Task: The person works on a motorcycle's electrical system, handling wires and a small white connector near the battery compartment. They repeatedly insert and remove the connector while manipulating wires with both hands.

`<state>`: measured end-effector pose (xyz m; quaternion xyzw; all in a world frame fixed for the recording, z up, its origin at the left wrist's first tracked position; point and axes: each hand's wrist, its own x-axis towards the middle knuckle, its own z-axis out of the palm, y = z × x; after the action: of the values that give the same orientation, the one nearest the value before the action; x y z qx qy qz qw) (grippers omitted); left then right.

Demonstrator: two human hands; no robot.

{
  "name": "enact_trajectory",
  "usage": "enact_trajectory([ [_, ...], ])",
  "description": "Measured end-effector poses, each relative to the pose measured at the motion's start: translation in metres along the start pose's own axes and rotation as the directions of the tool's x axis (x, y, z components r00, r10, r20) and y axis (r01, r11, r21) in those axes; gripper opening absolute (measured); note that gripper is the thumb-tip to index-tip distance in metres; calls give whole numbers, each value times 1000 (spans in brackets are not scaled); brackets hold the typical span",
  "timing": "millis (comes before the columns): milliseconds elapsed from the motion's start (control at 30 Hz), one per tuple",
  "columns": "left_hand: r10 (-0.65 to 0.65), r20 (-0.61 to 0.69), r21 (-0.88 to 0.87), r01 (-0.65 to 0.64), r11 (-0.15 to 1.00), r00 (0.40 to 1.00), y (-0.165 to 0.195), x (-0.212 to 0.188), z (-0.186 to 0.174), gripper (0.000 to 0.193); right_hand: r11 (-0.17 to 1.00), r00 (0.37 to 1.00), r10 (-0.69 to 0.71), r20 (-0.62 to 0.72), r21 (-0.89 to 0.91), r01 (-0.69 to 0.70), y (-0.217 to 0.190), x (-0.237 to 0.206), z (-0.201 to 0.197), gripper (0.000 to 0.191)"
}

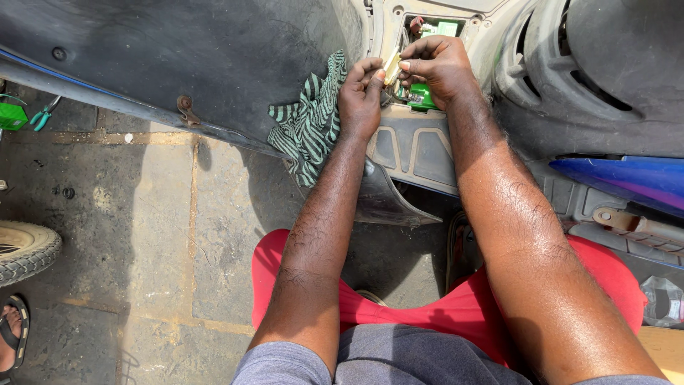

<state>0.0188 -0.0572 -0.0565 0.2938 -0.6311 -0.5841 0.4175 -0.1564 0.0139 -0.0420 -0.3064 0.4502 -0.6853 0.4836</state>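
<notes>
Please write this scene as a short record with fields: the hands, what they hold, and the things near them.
left hand: pinches the lower end of a small cream plastic connector
right hand: pinches the same connector from the other side
opening behind: scooter compartment with green parts inside
beside left hand: green striped cloth on the dark scooter panel
ground: stone paving, a tyre at the left edge
far left: pliers with green handles

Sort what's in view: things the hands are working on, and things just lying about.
In hand: left hand and right hand both pinch the cream connector at the open compartment.

Lying about: striped rag, pliers, tyre, green box.
</notes>
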Motion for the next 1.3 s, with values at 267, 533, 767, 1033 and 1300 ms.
enact_trajectory([
  [267, -61, 15, -52, 62, 997, 998, -7, 0, -6, 14, 999, 1000, 9, 28, -35, -8, -4, -2, 3, 13],
  [533, -56, 47, 331, 37, 943, 997, 9, -3, 3, 31, 999, 1000, 18, 16, -45, -18, -5, -3, 3, 16],
  [767, -108, 109, 285, 73, 956, 988, 25, -7, 5, 49, 999, 999, -53, 9, 4, 53, 2, -3, 2, 20],
  [1033, -67, 81, 360, 34, 932, 994, 20, -6, 3, 38, 995, 996, -84, 8, -57, 85, 4, -3, 7, 23],
  [1300, -108, 68, 183, 94, 979, 992, 7, 0, 2, 30, 993, 996, -93, 7, -76, 93, -1, -7, 10, 22],
])
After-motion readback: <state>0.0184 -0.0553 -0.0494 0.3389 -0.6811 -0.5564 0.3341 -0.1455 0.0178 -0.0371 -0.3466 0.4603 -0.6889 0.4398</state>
